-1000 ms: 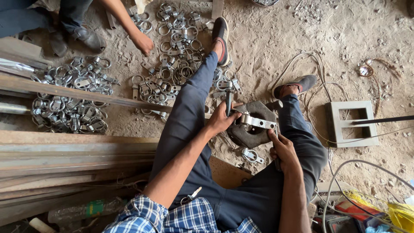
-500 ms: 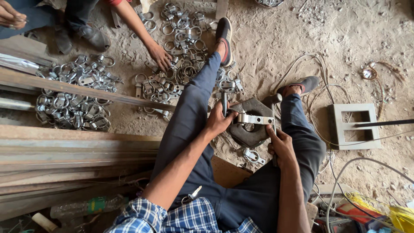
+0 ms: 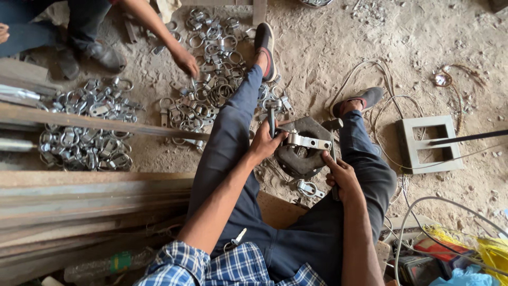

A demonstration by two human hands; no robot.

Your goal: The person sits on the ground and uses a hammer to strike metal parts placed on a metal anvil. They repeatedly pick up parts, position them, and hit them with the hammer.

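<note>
Between the outstretched legs, the left hand (image 3: 266,142) is closed around a metal clamp (image 3: 307,141), pinning it flat on a dark iron block (image 3: 301,159) — a firm base for striking. Just right of it, the right hand (image 3: 341,177) grips a hammer (image 3: 333,139), head hovering at the clamp's far end. Loose clamps (image 3: 84,135) lie heaped on the sandy floor (image 3: 338,47), where another person's hand (image 3: 185,61) reaches.
</note>
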